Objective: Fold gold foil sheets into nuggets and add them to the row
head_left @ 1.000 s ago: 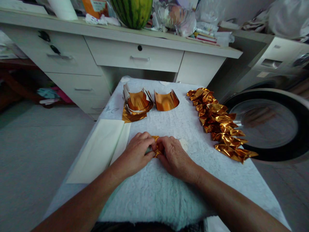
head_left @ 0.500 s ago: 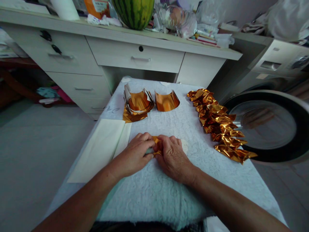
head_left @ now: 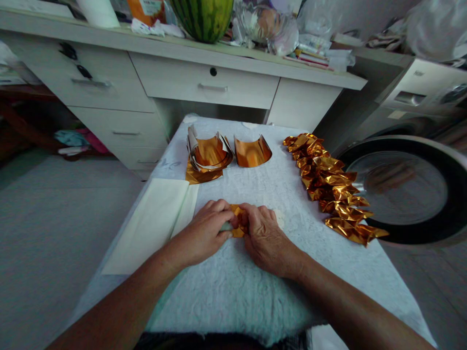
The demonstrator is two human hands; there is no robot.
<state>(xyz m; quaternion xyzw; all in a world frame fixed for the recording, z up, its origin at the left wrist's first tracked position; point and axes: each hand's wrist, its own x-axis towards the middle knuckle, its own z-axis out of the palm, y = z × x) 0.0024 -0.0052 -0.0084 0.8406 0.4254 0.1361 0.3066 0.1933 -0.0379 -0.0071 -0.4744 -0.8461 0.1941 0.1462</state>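
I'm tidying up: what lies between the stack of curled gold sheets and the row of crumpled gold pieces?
The head view shows a separate curled gold sheet there, on the cloth.

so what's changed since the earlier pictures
The right hand has eased its thumb side rightward, so more of the gold foil piece shows. The left hand still holds it. The crinkled foil row, curved foil sheets and white paper stay put.

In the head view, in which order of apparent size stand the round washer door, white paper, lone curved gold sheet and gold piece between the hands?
1. Round washer door
2. White paper
3. Lone curved gold sheet
4. Gold piece, by visible part; it is partly covered, so its full size is unsure.
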